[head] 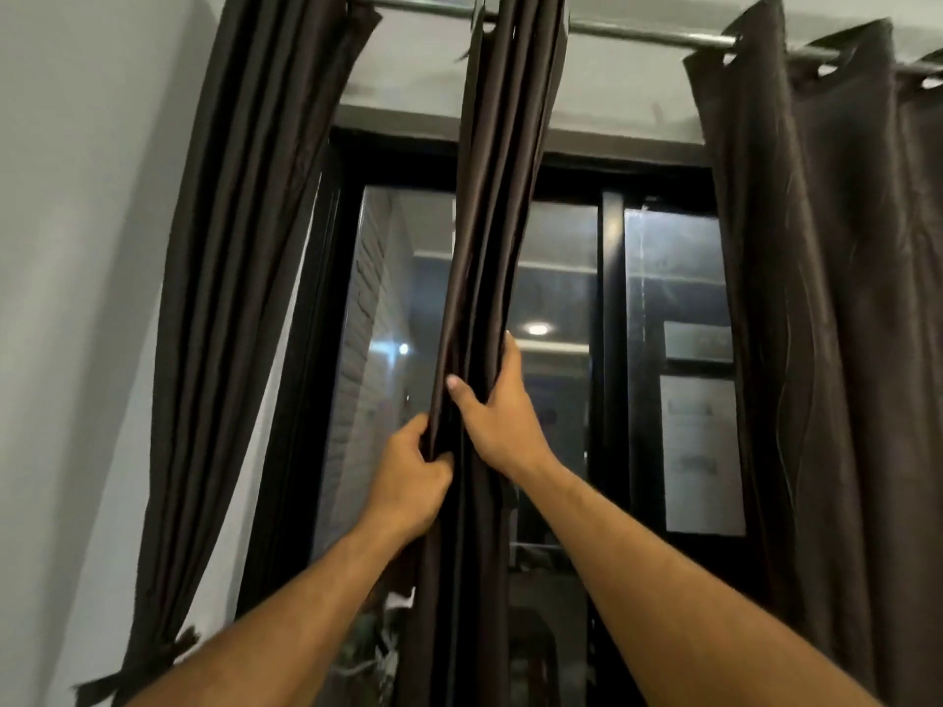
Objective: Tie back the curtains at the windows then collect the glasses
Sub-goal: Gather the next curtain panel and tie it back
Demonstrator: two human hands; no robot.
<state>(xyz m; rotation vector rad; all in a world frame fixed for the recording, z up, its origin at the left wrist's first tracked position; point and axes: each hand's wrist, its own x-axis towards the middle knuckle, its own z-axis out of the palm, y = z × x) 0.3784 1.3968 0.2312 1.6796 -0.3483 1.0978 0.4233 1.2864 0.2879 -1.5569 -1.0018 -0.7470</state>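
- Left curtain [224, 298] hangs tied back low against the wall; right curtain [842, 324] hangs loose; no glasses in sight, so collecting seems still to come.
- Middle curtain [490, 247], bunched before the window [561, 278], appears next for tying.
- Right hand [497, 415], raised, wraps its grip round the bundle.
- Left hand [411, 482], just below, pinches the folds.

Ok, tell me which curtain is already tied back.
The left curtain, by the wall: a knotted tie cinches it near the bottom. The middle curtain is only gathered in both hands, and the right curtain hangs loose.
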